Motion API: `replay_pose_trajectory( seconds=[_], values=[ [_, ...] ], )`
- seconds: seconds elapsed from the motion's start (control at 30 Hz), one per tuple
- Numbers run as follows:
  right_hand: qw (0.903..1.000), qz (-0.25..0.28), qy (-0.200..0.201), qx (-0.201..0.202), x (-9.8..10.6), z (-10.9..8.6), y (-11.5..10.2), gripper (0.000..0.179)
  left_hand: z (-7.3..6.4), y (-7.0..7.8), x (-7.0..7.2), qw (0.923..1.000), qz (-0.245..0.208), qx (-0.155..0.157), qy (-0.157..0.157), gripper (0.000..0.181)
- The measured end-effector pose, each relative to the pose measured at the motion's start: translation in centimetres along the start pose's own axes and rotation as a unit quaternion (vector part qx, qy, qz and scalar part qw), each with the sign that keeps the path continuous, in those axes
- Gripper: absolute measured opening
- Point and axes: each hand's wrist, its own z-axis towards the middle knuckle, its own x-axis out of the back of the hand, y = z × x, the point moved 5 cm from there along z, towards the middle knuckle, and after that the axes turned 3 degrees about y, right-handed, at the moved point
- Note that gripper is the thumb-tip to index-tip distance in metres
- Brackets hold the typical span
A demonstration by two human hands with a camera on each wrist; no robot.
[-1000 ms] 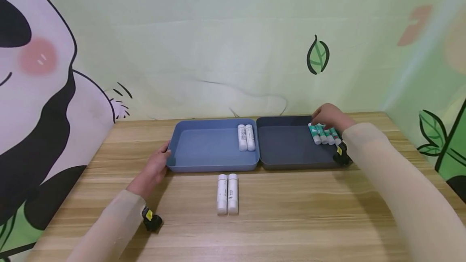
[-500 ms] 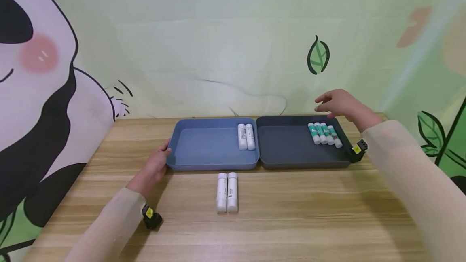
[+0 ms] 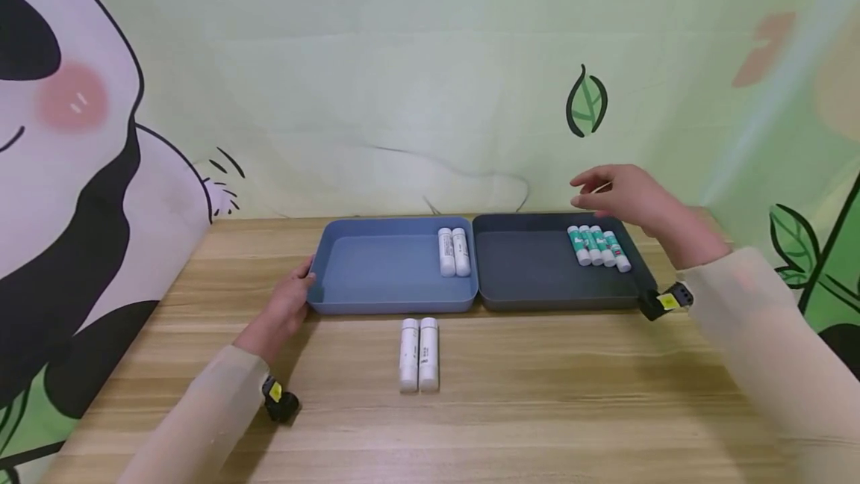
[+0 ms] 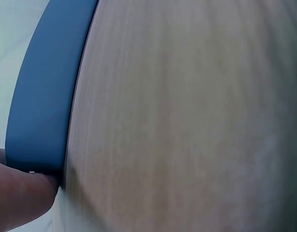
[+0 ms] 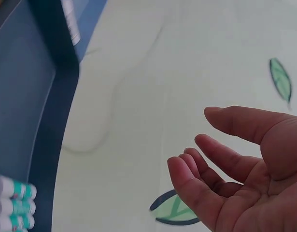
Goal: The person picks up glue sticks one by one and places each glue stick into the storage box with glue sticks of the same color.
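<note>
My left hand (image 3: pixel 289 308) rests against the left end of the blue tray (image 3: pixel 376 308); its thumb (image 4: pixel 22 195) touches the tray's outer wall, and the other fingers are mostly hidden. Above the back right of the dark grey tray (image 3: pixel 531 286), my right hand (image 3: pixel 634 196) hovers with nothing in it, fingers loosely bent and apart. Several small green-and-white capped tubes (image 3: pixel 591 246) lie side by side at the right of the dark tray. Two white tubes (image 3: pixel 453 252) lie at the right end of the blue tray.
Two longer white tubes (image 3: pixel 419 355) lie side by side on the wooden table (image 3: pixel 537 394), in front of the blue tray. The trays stand end to end near the back edge. A printed cloth (image 3: pixel 403 95) with leaves and a panda hangs behind.
My right hand has lifted off the green-and-white tubes, moving up and back, and uncovered them in the dark tray. My left hand has stayed at the blue tray.
</note>
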Motion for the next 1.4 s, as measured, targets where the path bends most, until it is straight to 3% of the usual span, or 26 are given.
replay_pose_trajectory(
  seconds=[0.4, 0.7, 1.07, 1.4],
  values=[
    [0.9976, 0.051, 0.017, 0.045, -3.2, -2.6, -2.7, 0.048, -0.1, -0.2, -0.1, 1.0, 0.004, 0.007, 0.001, 0.055],
    [0.9952, 0.048, 0.02, 0.082, -7.9, -3.6, -4.5, 0.045, -0.1, -0.1, 0.0, 0.9999, 0.002, -0.01, -0.012, 0.055],
    [0.99, 0.115, -0.025, 0.077, -13.5, -3.9, -4.8, 0.044, -0.2, 0.1, -0.1, 0.9997, 0.003, -0.014, -0.019, 0.055],
    [0.9664, 0.228, -0.11, 0.043, -18.0, -4.7, -5.0, 0.041, -0.2, -0.1, -0.1, 0.9997, 0.006, -0.014, -0.018, 0.055]
  ],
)
